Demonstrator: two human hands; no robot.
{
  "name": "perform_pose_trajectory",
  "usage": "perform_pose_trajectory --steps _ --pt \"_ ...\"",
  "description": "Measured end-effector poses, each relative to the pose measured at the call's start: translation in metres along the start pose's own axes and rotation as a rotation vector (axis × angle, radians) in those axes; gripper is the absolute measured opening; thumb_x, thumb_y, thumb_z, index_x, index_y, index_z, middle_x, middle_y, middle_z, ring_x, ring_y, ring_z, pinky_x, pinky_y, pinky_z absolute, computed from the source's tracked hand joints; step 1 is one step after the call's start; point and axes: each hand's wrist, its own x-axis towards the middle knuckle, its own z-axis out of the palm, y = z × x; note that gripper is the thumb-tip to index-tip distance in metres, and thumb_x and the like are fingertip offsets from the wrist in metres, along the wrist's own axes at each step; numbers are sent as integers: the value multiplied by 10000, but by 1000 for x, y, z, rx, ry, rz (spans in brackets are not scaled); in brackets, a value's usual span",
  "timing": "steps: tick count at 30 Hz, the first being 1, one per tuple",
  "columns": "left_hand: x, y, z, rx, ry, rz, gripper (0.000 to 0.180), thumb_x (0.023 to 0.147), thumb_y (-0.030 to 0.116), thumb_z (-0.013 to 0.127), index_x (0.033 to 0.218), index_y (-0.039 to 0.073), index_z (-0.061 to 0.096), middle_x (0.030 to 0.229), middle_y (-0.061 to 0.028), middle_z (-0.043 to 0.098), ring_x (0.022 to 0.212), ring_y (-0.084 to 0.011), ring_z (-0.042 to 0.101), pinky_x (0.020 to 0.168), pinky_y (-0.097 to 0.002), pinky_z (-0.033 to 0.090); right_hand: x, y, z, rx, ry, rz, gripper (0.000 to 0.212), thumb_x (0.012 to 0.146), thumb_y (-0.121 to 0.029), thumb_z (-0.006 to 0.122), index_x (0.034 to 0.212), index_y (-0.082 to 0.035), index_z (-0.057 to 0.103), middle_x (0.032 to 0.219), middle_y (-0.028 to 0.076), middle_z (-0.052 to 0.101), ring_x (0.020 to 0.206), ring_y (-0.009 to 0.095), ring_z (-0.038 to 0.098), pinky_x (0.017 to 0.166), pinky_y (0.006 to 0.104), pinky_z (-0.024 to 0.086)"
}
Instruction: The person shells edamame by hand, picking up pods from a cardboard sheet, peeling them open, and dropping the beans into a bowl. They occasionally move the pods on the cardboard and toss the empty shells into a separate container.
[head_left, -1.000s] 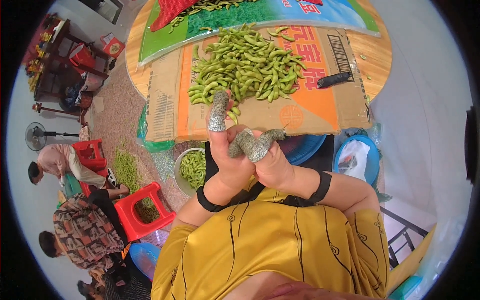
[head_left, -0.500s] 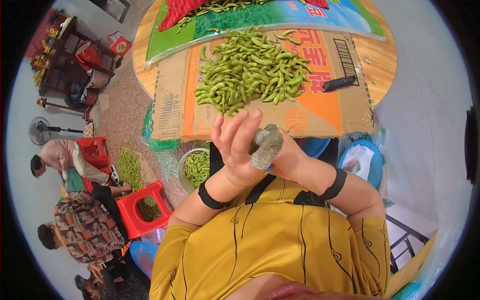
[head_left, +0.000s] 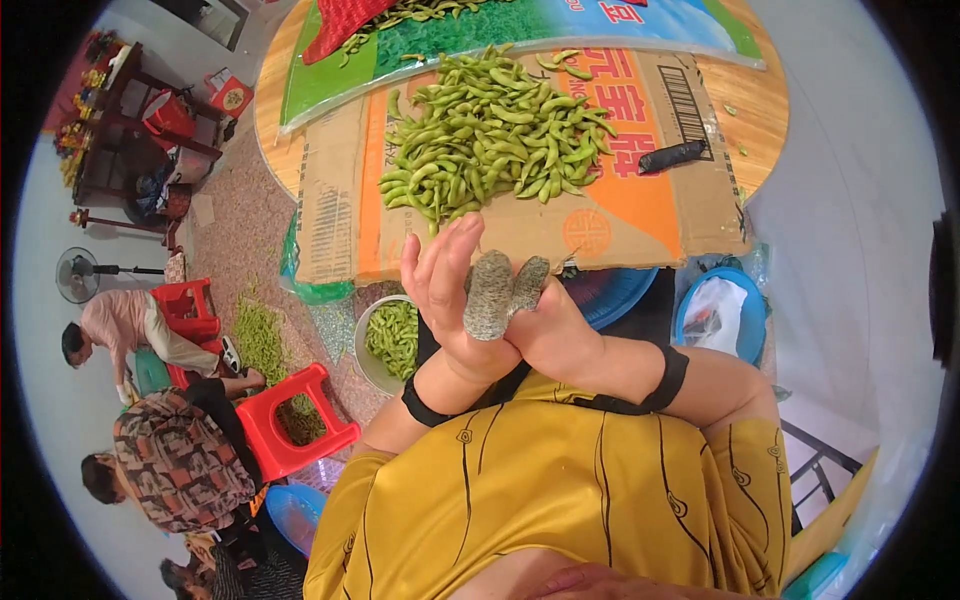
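My left hand (head_left: 450, 300) is raised in front of the cardboard's near edge, its fingers stretched upward and apart. A grey-green fabric finger cover (head_left: 490, 295) sits on its thumb. Against the base of that thumb rests my right hand (head_left: 555, 330), whose thumb has a similar cover. Its other fingers are hidden behind my left hand. Just beyond my hands, a heap of green soybean pods (head_left: 485, 140) lies on the flattened cardboard (head_left: 335, 225). A black wrapped strip (head_left: 672, 157) lies to the right of the pods.
A white bucket of pods (head_left: 390, 345) stands below the table's near left. Blue basins (head_left: 722, 345) are at the right. A printed plastic sheet (head_left: 540, 50) covers the far round wooden table (head_left: 745, 115). A red stool (head_left: 290, 430) and several seated people (head_left: 180, 450) are at left.
My hands have shifted left and closer together. My left hand has turned, so its covered thumb now points up beside the right thumb instead of bending across toward it.
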Motion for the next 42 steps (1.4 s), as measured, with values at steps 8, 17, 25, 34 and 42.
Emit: perform_pose_trajectory --steps 8,17,25,34,42 --pt "40 -18 -1 -320 -96 -434 655 832 184 669 1375 31 338 1110 -143 591 969 -244 577 789 -355 487 -9 20 -10 -454 -180 -215 601 835 -65 671 1345 -33 354 1131 64 529 987 101 520 862 263 452" --pt "38 -23 -3 -1913 -218 -1088 406 983 271 419 1350 99 386 518 26 376 381 -67 316 368 -234 324 -12 -2 -15 -268 -455 252 712 798 -113 718 1368 -91 292 806 96 601 596 61 556 518 205 475" --pt "36 -12 4 -2224 -429 -883 491 910 159 529 1339 -5 357 461 11 363 344 -83 301 356 -240 308 -12 3 -26 644 -645 727 538 843 -373 655 1199 -20 460 853 216 607 469 159 568 431 221 472" --pt "12 2 6 -1501 -574 -997 623 735 0 732 1292 35 456 990 -6 582 819 -54 545 678 -210 451 -16 -16 -46 197 -296 333 594 782 -148 717 1289 -71 415 855 201 616 556 124 586 469 206 462" --pt "12 4 -1 -1767 -673 -1066 724 790 322 705 1351 -3 384 645 8 451 567 -108 430 517 -237 352 14 -14 -62 -68 -3 -259 572 823 -256 677 1297 -15 467 1102 83 592 933 146 571 797 284 465"
